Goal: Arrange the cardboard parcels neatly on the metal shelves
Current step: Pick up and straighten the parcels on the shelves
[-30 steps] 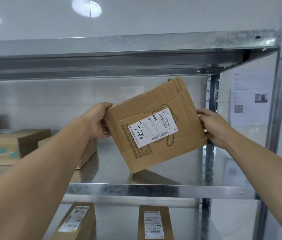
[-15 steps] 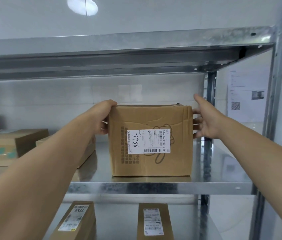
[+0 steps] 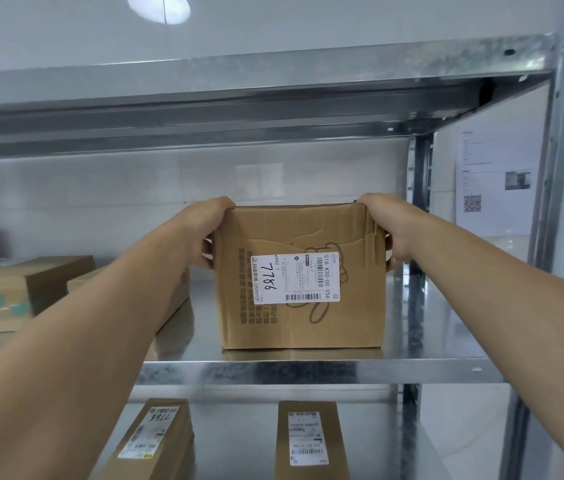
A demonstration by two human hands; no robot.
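A brown cardboard parcel (image 3: 301, 317) with a white label reading 7786 stands upright on the middle metal shelf (image 3: 308, 371), close to its front edge. My left hand (image 3: 204, 230) grips the parcel's upper left corner, fingers over the top. On the upper right corner my right hand (image 3: 389, 226) holds it the same way. The parcel's back is hidden.
Two more cardboard parcels (image 3: 27, 289) lie on the same shelf to the left, one partly behind my left arm. Two labelled parcels (image 3: 156, 441) (image 3: 310, 441) lie on the shelf below. A shelf (image 3: 273, 84) runs overhead. Uprights (image 3: 419, 209) stand at the right.
The parcel was tilted in the air, then came down flat onto the shelf. My right hand has moved from an open touch on its side to a grip on the top corner.
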